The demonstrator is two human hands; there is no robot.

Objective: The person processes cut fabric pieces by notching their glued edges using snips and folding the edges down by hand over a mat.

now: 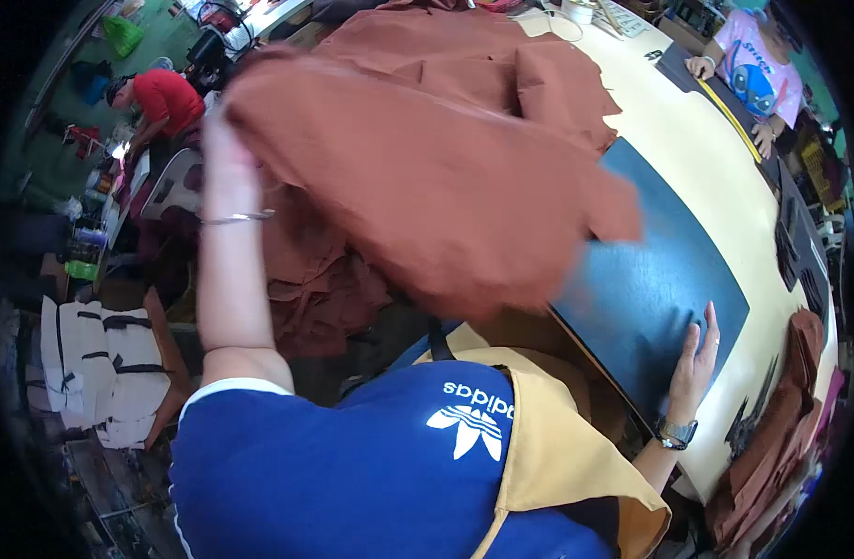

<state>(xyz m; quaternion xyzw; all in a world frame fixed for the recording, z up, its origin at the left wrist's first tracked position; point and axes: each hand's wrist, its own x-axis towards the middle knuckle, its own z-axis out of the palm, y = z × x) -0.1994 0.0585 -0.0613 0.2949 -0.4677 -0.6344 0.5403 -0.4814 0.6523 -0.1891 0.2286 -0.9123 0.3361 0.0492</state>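
My left hand [230, 140] is raised at the left, holding the edge of a large reddish-brown leather piece [418, 177]. Its fingers are blurred and partly behind the material. The piece hangs in the air, smeared by motion, and stretches right over the dark blue cutting board [669, 242]. My right hand [695, 359] is by the board's right edge, fingers stretched out and holding nothing.
More brown leather [464, 47] is piled at the back of the cream table [669, 102]. A folded brown stack [772, 419] lies at the right edge. One person with a yellow ruler [730, 119] stands across; another, in a red shirt [166, 101], works at left.
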